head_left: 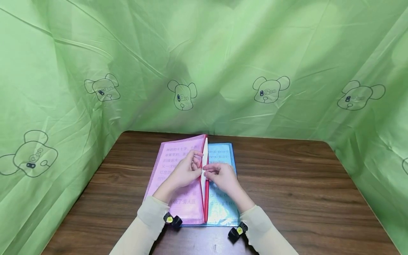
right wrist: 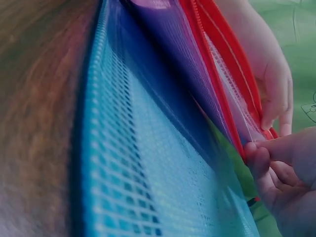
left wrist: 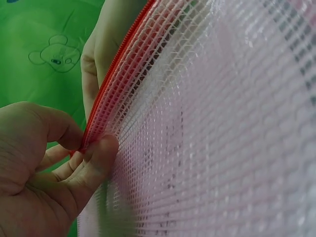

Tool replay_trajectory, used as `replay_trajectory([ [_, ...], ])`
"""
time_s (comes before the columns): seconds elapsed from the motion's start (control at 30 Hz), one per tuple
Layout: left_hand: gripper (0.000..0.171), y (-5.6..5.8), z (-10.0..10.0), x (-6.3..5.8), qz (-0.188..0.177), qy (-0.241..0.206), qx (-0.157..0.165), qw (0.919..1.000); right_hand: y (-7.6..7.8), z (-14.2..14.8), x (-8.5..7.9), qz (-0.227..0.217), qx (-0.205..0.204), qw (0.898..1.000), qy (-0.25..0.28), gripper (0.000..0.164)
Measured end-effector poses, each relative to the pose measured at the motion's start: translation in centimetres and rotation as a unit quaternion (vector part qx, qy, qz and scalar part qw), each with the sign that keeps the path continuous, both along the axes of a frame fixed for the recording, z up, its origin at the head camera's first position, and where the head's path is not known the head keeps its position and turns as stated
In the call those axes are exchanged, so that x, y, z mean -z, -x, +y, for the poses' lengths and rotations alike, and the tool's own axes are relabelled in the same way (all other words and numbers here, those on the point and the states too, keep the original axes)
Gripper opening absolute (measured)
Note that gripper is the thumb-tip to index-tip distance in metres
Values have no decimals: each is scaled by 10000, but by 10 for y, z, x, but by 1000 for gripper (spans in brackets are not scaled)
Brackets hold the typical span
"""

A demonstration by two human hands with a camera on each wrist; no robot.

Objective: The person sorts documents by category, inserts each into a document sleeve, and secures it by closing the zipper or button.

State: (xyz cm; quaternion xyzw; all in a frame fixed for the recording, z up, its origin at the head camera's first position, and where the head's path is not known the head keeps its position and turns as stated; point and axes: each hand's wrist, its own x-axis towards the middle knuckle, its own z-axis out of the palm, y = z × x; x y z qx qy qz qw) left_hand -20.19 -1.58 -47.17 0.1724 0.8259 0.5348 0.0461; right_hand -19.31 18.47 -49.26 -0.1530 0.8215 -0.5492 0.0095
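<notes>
A pink mesh zipper pouch (head_left: 191, 194) lies on the table, with lines of printed characters showing through it. Its red zipper (head_left: 206, 209) runs along the right side and stands parted, and a white strip shows in the gap. My left hand (head_left: 183, 171) pinches the left lip of that opening between thumb and finger, also seen in the left wrist view. On the other lip my right hand (right wrist: 291, 173) has its thumb and fingertips pinched. Beneath the pink pouch, a blue mesh pouch (head_left: 223, 209) with printed text sticks out to the right, partly covered.
Both pouches lie on a dark wooden table (head_left: 287, 184). A green cloth (head_left: 223, 42) with bear-head outlines hangs behind it and along both sides. Small black devices (head_left: 173, 220) are strapped at the wrists.
</notes>
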Motion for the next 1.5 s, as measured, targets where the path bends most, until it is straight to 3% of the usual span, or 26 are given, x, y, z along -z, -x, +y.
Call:
replay_trajectory([
  [0.4, 52, -7, 9, -1, 70, 87, 200, 9997, -2, -1, 1, 82, 202, 9998, 7, 11],
  [0.83, 57, -3, 4, 1, -51, 266, 37, 9996, 1, 4, 1, -186, 46, 9998, 35, 16],
  [1.07, 55, -2, 3, 5, -333, 534, -30, 9980, 4, 16, 3, -230, 215, 9995, 19, 18],
  [1.27, 49, 0, 2, 5, -256, 799, -31, 9965, 6, 26, -2, -361, 352, 9987, -120, 19],
  [1.5, 45, 3, -11, -11, 7, 825, -384, 9959, 9, 35, -6, -468, 459, 9978, 30, 23],
])
